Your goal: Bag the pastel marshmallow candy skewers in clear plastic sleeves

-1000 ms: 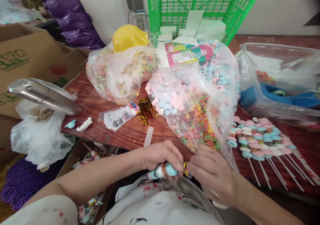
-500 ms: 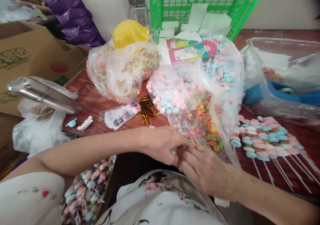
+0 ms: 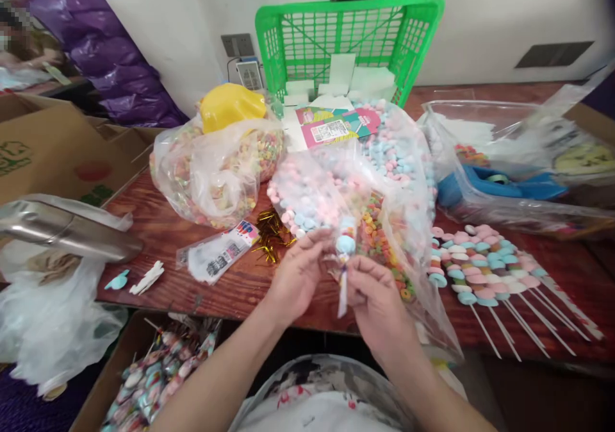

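A candy skewer [image 3: 345,244] in a clear wrapper stands roughly upright between my hands, with pale blue, white and orange pieces showing. Its wrapper is gathered beneath the candy and its white lower end [image 3: 342,300] hangs down. My right hand [image 3: 379,294] pinches the gathered neck. On the other side, my left hand [image 3: 298,277] has its fingertips closed at the wrapper's edge. Just left of the hands lie gold twist ties [image 3: 271,236] and printed clear wrappers [image 3: 221,252]. Behind them, bags hold pink and blue candies [image 3: 312,191] and small candy rings [image 3: 377,227].
Bare candy skewers [image 3: 490,265] lie at the right, near a clear plastic bin [image 3: 509,115]. A green basket [image 3: 348,9] stands at the back. Wrapped skewers fill a box [image 3: 158,368] below the table's left edge. A steel flask [image 3: 72,230] lies left.
Both hands have risen from the table's front edge and moved apart. The wrapped candy skewer, hidden before, now shows between them. The view has shifted, showing more of the box below.
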A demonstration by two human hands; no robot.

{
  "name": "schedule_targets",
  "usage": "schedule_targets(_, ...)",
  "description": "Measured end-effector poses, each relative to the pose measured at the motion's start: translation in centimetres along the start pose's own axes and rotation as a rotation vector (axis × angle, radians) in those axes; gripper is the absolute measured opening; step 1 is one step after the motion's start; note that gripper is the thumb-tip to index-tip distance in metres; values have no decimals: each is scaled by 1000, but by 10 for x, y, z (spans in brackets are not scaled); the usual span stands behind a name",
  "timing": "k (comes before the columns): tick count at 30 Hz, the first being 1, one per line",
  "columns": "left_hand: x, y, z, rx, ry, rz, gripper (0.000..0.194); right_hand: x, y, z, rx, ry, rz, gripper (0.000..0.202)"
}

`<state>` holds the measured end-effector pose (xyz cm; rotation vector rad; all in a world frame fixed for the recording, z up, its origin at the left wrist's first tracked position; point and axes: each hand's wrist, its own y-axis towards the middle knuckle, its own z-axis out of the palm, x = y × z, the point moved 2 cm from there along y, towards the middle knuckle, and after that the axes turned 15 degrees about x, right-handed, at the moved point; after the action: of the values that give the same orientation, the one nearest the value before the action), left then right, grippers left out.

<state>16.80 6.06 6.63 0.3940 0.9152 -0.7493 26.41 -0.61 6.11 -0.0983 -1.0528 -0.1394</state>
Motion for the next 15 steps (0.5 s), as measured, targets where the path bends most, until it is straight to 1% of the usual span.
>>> schedule_targets(1, -8, 2, -1, 22, -90, -3, 21, -8, -6, 5, 49, 55, 69, 24)
schedule_targets(2, -16, 3, -1, 74, -126, -16, 20, -15, -12, 9, 86, 109, 129, 27)
schedule_targets(4, -32, 0, -3, 185, -102, -29, 23, -24, -19, 13, 116, 138, 193, 31)
schedule_targets(5, -39, -4, -5, 198, -57, -6, 23, -27, -21, 13, 116, 139, 209, 30)
schedule_targets(6, -45, -10, -9, 169, 11, 39, 21, -30, -22, 13, 124, 131, 225, 27)
schedule_targets(7, -48, -17, -13, 115, 94, 75, 18, -31, -22, 13, 150, 88, 229, 23)
schedule_targets(8, -50, -27, -16, 62, 175, 71, 20, -32, -20, 13, 189, -32, 191, 19)
schedule_targets(9, -49, -37, -19, 30, 242, 10, 31, -32, -19, 14, 227, -216, 106, 17)
schedule_targets(11, -44, -61, -22, 30, 290, -207, 58, -34, -16, 17, 294, -643, -136, 18)
schedule_targets(12, -41, -72, -24, 18, 267, -288, 66, -37, -16, 20, 309, -815, -255, 19)
schedule_targets(13, -40, -83, -25, -25, 225, -312, 68, -41, -15, 23, 311, -923, -343, 18)
schedule_targets(15, -41, -100, -29, -171, 140, -248, 61, -50, -14, 29, 328, -1015, -444, 16)
